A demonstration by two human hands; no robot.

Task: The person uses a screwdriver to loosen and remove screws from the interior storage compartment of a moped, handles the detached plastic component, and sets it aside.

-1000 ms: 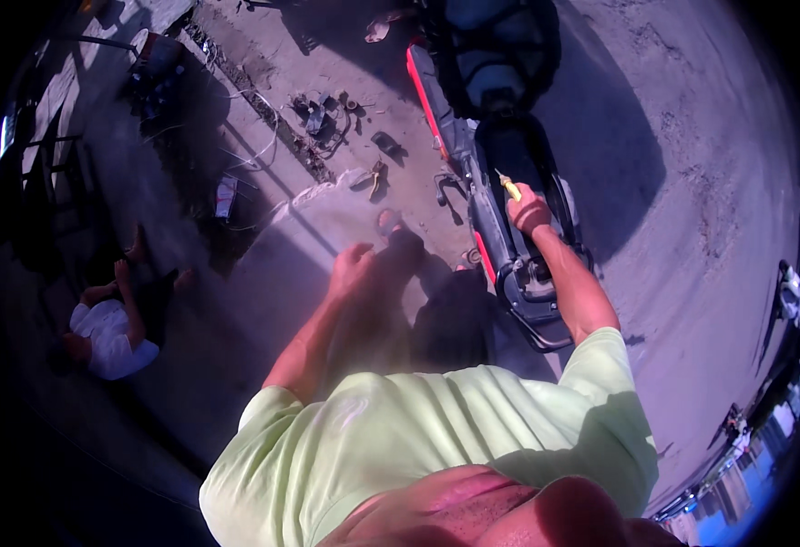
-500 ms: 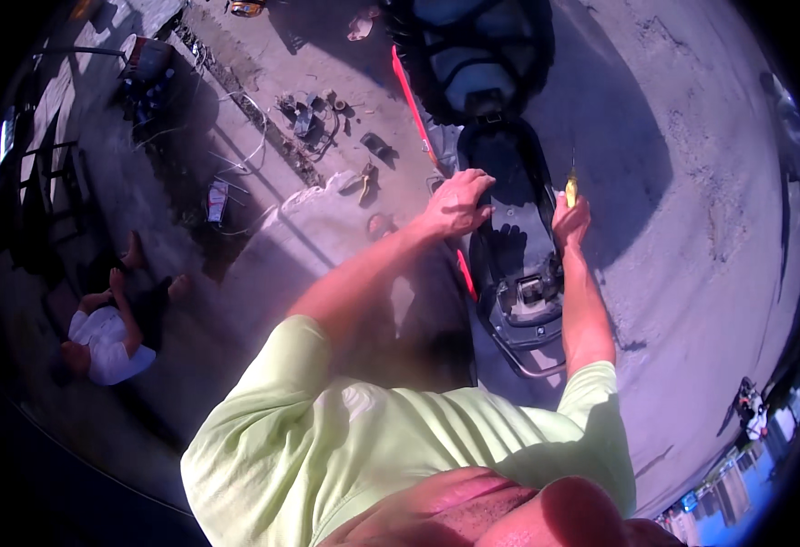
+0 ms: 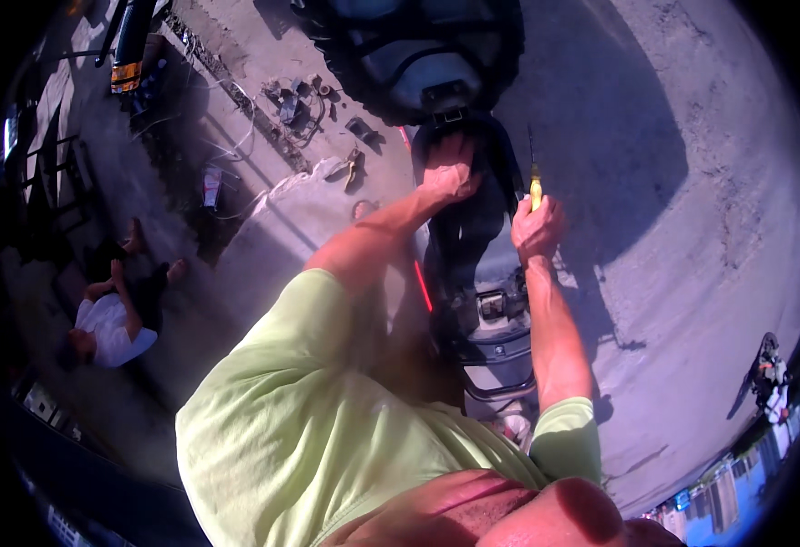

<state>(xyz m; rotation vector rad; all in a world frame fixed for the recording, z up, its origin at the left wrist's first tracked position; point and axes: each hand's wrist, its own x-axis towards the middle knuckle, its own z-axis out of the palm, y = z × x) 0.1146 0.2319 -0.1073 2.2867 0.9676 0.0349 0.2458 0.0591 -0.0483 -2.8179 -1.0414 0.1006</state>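
Below me stands a scooter with its seat [image 3: 386, 50] tipped up, the ribbed underside showing. Behind the hinge [image 3: 448, 116] lies the dark under-seat tray [image 3: 473, 246], partly in shadow. My left hand [image 3: 452, 171] reaches over the front end of this tray, its fingers stretched forward and slightly blurred. Whether the fingertips touch the bottom is hard to see. At the tray's right edge my right hand [image 3: 538, 226] is closed round the yellow handle of a screwdriver [image 3: 536, 189], its thin shaft pointing away from me. A latch [image 3: 491, 305] sits near the tray's rear end.
A curved grab rail [image 3: 500, 394] forms the scooter's tail. On the ground to the left lie several dark loose parts [image 3: 295, 105], a small tool [image 3: 353, 170] and a small box [image 3: 212, 187]. A person in a white shirt [image 3: 113, 328] sits at far left.
My left hand has moved forward from the tray's left edge to its front end. The right hand stays beside the tray with the screwdriver. The view has shifted, moving the scooter leftward.
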